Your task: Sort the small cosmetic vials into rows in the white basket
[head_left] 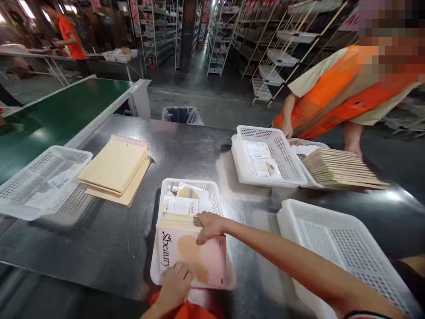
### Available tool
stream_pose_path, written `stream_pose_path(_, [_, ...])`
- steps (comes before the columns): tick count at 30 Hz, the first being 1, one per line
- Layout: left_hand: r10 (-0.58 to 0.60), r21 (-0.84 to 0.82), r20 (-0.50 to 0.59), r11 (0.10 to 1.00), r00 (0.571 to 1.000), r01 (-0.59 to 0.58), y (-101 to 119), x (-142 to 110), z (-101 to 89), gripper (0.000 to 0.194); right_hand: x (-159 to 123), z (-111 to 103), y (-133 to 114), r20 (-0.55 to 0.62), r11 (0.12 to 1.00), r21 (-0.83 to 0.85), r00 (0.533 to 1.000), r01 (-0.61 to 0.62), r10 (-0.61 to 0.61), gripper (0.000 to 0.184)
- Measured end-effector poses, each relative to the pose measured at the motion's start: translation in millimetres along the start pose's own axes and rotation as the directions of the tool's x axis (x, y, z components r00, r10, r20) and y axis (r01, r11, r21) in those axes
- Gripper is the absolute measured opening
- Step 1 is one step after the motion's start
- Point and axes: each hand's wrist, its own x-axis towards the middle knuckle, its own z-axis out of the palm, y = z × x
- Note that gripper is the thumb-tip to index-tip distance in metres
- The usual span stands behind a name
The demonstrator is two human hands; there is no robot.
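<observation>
From the head camera, a pink packet [194,257] printed with "beauty" lies flat in a white basket [217,195] near the front edge of the steel surface [186,146]. The left hand [174,285] rests on the packet's near edge, fingers curled down on it; whether its grip closes around the edge cannot be told. The right hand [209,226] lies on the packet's far edge, fingers spread flat, its grip apart, beside paper slips [181,204] deeper in the same basket.

An empty white basket [348,252] stands just right. To the left, tan envelopes [114,166] lie stacked beside another basket [43,181]. Across the surface, a person in an orange vest [345,93] leans over a basket of slips [265,155] and a stack of envelopes [341,168].
</observation>
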Motion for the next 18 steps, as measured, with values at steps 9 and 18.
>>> stream_pose_path(9, [0.057,0.031,-0.205,0.998,0.977,-0.052,-18.2,5.3,-79.5,0.036,-52.6,56.5,-27.3,-0.260,0.862,-0.493,0.926,0.115,-0.272,0.096])
stream_pose_path(18, [-0.082,-0.052,0.811,0.976,0.579,0.212,-36.6,98.0,-83.8,0.135,-49.7,161.9,-2.7,-0.497,0.813,-0.569,0.735,0.126,-0.461,0.110])
